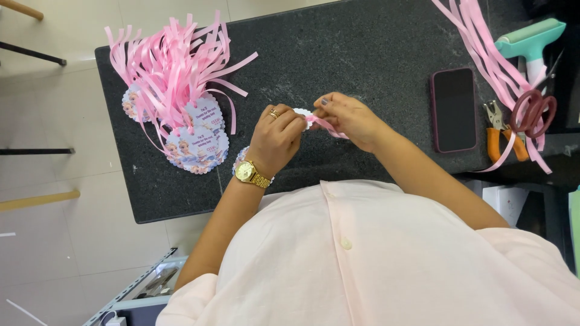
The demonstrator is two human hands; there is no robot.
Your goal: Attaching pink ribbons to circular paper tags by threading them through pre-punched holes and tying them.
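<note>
My left hand (277,137), with a ring and a gold wristwatch, pinches a small round scalloped paper tag (301,113) above the dark stone table (362,54). My right hand (349,118) grips a pink ribbon (329,127) that runs through the tag's edge. Both hands meet at the tag. Under my left wrist another round tag (240,158) peeks out. To the left lies a pile of finished tags (196,145) with printed pictures, each tied with pink ribbon strips (169,60).
A dark phone (454,109) lies right of my hands. Farther right are orange-handled pliers (500,130), maroon-handled scissors (533,111), loose pink ribbons (483,54) and a mint-green roller (531,39). Pale floor lies to the left of the table.
</note>
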